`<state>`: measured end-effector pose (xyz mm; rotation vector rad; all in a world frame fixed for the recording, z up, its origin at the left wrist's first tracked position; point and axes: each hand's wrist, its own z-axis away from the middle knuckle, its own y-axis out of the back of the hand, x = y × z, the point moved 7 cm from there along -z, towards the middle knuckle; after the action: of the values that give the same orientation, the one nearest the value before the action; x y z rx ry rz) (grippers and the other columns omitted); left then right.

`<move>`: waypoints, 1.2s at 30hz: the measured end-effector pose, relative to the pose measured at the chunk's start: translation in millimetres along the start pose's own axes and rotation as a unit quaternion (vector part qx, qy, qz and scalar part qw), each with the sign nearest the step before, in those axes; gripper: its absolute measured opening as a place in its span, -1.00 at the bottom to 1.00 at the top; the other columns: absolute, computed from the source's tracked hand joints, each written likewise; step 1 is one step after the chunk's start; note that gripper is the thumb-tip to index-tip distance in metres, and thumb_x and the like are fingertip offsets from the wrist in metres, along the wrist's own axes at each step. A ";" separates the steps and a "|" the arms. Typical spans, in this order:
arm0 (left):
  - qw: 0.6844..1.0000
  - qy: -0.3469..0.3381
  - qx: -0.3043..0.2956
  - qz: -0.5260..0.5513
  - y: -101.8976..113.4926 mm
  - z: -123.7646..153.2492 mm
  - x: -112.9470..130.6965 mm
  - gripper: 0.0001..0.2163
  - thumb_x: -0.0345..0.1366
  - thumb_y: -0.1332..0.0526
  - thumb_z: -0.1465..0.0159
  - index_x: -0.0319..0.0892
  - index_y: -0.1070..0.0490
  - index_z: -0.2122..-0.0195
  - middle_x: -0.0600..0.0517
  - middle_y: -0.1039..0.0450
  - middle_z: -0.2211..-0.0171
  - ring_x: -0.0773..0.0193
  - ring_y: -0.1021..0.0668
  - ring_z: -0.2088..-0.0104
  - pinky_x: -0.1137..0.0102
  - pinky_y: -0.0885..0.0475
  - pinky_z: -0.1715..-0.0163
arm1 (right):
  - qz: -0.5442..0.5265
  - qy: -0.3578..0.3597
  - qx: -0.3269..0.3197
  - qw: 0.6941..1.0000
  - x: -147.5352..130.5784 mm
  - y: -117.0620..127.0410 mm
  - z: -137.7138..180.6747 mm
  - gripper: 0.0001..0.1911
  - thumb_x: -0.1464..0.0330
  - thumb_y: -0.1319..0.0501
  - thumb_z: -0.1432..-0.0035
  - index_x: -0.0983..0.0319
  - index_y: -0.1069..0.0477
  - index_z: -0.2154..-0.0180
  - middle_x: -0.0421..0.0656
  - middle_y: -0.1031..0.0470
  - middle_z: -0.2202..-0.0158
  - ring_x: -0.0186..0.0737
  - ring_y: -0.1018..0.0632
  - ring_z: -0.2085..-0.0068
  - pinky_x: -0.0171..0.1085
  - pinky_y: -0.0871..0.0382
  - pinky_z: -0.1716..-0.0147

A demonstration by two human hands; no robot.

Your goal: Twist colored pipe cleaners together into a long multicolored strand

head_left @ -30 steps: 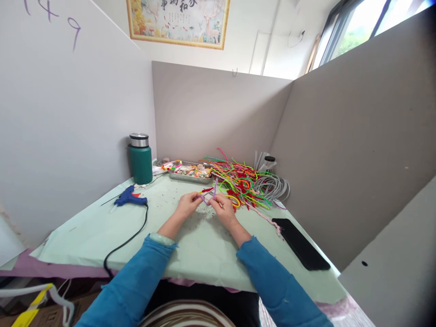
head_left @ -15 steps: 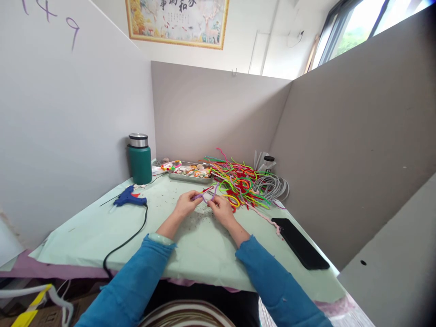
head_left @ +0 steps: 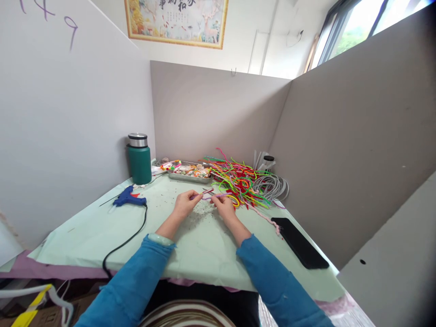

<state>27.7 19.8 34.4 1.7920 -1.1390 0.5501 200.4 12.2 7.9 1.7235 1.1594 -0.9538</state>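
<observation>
Over the middle of the table, my left hand [head_left: 185, 204] is closed in a pinch on one part of a purple pipe cleaner [head_left: 207, 198]. A thin red-and-white stick [head_left: 207, 191] juts out from the same fingers; its kind is too small to tell. Close by on the right, my right hand [head_left: 225, 208] pinches the other part of the pipe cleaner, which runs nearly level between both hands. Behind the right hand lie scissors with yellow handles [head_left: 235, 199], partly hidden by it. Dark specks are scattered on the table cover below the hands.
A pile of coloured pipe cleaners [head_left: 238, 177] lies at the back right beside a coiled grey cord [head_left: 272, 187]. A metal tray [head_left: 190, 179] of small pieces stands at the back. Left are a blue glue gun [head_left: 129, 197] and a green bottle [head_left: 140, 163]. A black phone [head_left: 299, 243] lies right.
The purple pipe cleaner was bent upward between my hands and is now drawn out nearly straight towards the right. My right hand has shifted slightly right; the left has barely moved.
</observation>
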 end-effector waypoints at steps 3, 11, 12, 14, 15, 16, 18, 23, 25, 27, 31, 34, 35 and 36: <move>1.000 -0.002 -0.002 -0.007 0.0 1.3 1.7 -0.66 -0.02 -0.14 -0.07 -0.24 -0.45 0.49 0.15 -0.24 0.67 0.44 -0.24 0.59 0.53 -0.09 0.59 | -0.067 -0.034 0.018 0.997 3.8 3.3 -0.3 -0.68 0.14 -0.14 0.04 0.30 -0.41 0.47 -0.12 -0.49 0.50 -0.33 -0.38 0.53 -0.37 -0.18 0.55; 0.991 -0.059 -0.054 -0.107 -8.3 7.1 15.5 -0.70 -0.06 -0.14 -0.09 -0.21 -0.48 0.47 0.11 -0.36 0.63 0.43 -0.31 0.58 0.52 -0.12 0.55 | -0.085 -0.055 0.077 0.992 14.0 11.9 -4.1 -0.67 0.10 -0.15 0.07 0.26 -0.35 0.51 -0.17 -0.46 0.57 -0.35 -0.33 0.59 -0.37 -0.15 0.60; 0.989 -0.065 -0.060 -0.119 -9.5 7.8 16.8 -0.71 -0.08 -0.14 -0.09 -0.22 -0.48 0.47 0.11 -0.37 0.62 0.43 -0.33 0.57 0.52 -0.13 0.54 | -0.062 -0.043 0.084 0.994 12.6 13.8 -4.3 -0.66 0.09 -0.14 0.06 0.26 -0.35 0.52 -0.18 -0.45 0.59 -0.34 -0.33 0.59 -0.37 -0.14 0.59; 0.985 -0.075 -0.072 -0.139 -11.6 9.4 18.7 -0.72 -0.11 -0.14 -0.10 -0.22 -0.48 0.49 0.09 -0.40 0.60 0.42 -0.34 0.56 0.52 -0.13 0.53 | -0.001 -0.010 0.097 0.995 6.3 17.7 -3.5 -0.65 0.09 -0.11 0.02 0.25 -0.36 0.55 -0.21 -0.41 0.62 -0.33 -0.33 0.57 -0.36 -0.14 0.56; 0.983 -0.080 -0.079 -0.148 -12.7 10.4 19.7 -0.73 -0.12 -0.13 -0.11 -0.22 -0.47 0.49 0.08 -0.41 0.59 0.42 -0.34 0.56 0.51 -0.13 0.52 | 0.037 0.013 0.105 0.994 1.3 19.5 -2.4 -0.65 0.10 -0.10 0.01 0.25 -0.35 0.56 -0.22 -0.39 0.63 -0.32 -0.33 0.56 -0.35 -0.15 0.54; 0.981 -0.085 -0.085 -0.154 -13.6 11.4 20.8 -0.74 -0.13 -0.13 -0.11 -0.22 -0.47 0.49 0.07 -0.42 0.58 0.41 -0.35 0.55 0.51 -0.13 0.51 | 0.075 0.041 0.113 0.990 -4.9 21.0 -0.8 -0.65 0.12 -0.09 -0.01 0.25 -0.35 0.58 -0.22 -0.38 0.62 -0.31 -0.33 0.53 -0.35 -0.15 0.51; 0.977 -0.095 -0.098 -0.163 -15.6 13.4 22.9 -0.75 -0.15 -0.13 -0.11 -0.21 -0.46 0.49 0.06 -0.43 0.57 0.40 -0.35 0.55 0.50 -0.13 0.51 | 0.137 0.099 0.128 0.977 -17.7 22.0 3.2 -0.68 0.15 -0.09 -0.03 0.24 -0.35 0.58 -0.21 -0.37 0.58 -0.29 -0.35 0.47 -0.34 -0.17 0.44; 0.966 -0.120 -0.125 -0.190 -21.8 16.9 25.9 -0.77 -0.19 -0.11 -0.12 -0.18 -0.43 0.56 0.06 -0.38 0.60 0.38 -0.31 0.57 0.48 -0.07 0.52 | 0.135 0.128 0.104 0.977 -26.0 15.5 7.0 -0.71 0.19 -0.07 -0.09 0.22 -0.39 0.51 -0.18 -0.39 0.51 -0.26 -0.37 0.41 -0.32 -0.21 0.38; 0.963 -0.123 -0.131 -0.203 -23.9 17.3 25.6 -0.78 -0.20 -0.10 -0.11 -0.18 -0.42 0.57 0.05 -0.38 0.61 0.37 -0.31 0.57 0.47 -0.06 0.53 | 0.092 0.116 0.075 0.986 -26.0 10.2 7.5 -0.72 0.20 -0.06 -0.11 0.22 -0.40 0.48 -0.17 -0.42 0.49 -0.25 -0.39 0.40 -0.31 -0.23 0.36; 0.960 -0.121 -0.135 -0.213 -25.5 17.3 24.5 -0.79 -0.23 -0.10 -0.11 -0.18 -0.43 0.56 0.04 -0.38 0.61 0.36 -0.31 0.57 0.47 -0.05 0.53 | 0.046 0.115 0.042 0.991 -30.2 4.2 9.8 -0.73 0.21 -0.07 -0.11 0.23 -0.41 0.45 -0.15 -0.45 0.46 -0.25 -0.41 0.38 -0.30 -0.26 0.34; 0.961 -0.108 -0.126 -0.221 -24.5 15.6 20.2 -0.82 -0.26 -0.09 -0.11 -0.16 -0.45 0.50 0.04 -0.40 0.59 0.35 -0.34 0.56 0.47 -0.06 0.52 | -0.020 0.151 -0.013 0.988 -46.9 -5.0 17.7 -0.76 0.22 -0.10 -0.10 0.24 -0.42 0.40 -0.15 -0.46 0.40 -0.25 -0.44 0.32 -0.31 -0.28 0.29; 0.965 -0.096 -0.121 -0.214 -23.0 14.1 17.1 -0.81 -0.22 -0.10 -0.12 -0.15 -0.46 0.48 0.05 -0.40 0.58 0.35 -0.33 0.56 0.47 -0.06 0.52 | -0.032 0.156 -0.005 0.987 -49.9 -3.9 18.7 -0.75 0.21 -0.10 -0.10 0.25 -0.41 0.37 -0.15 -0.45 0.40 -0.26 -0.43 0.32 -0.32 -0.27 0.31; 0.965 -0.095 -0.122 -0.210 -23.0 14.0 16.9 -0.81 -0.21 -0.11 -0.11 -0.15 -0.46 0.49 0.05 -0.39 0.59 0.35 -0.33 0.56 0.47 -0.06 0.53 | -0.027 0.152 0.002 0.988 -48.4 -2.8 17.7 -0.75 0.21 -0.10 -0.10 0.26 -0.41 0.37 -0.16 -0.44 0.40 -0.26 -0.43 0.33 -0.33 -0.26 0.32; 0.966 -0.095 -0.124 -0.204 -23.2 14.0 17.3 -0.81 -0.20 -0.12 -0.11 -0.15 -0.46 0.50 0.06 -0.39 0.59 0.36 -0.33 0.56 0.48 -0.06 0.53 | -0.021 0.147 0.008 0.989 -46.3 -1.6 16.5 -0.74 0.20 -0.10 -0.10 0.26 -0.41 0.38 -0.16 -0.43 0.41 -0.27 -0.42 0.35 -0.33 -0.26 0.34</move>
<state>54.8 3.1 29.9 1.8162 -0.8807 -0.0094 183.3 -17.2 43.3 1.9057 1.3834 -0.7500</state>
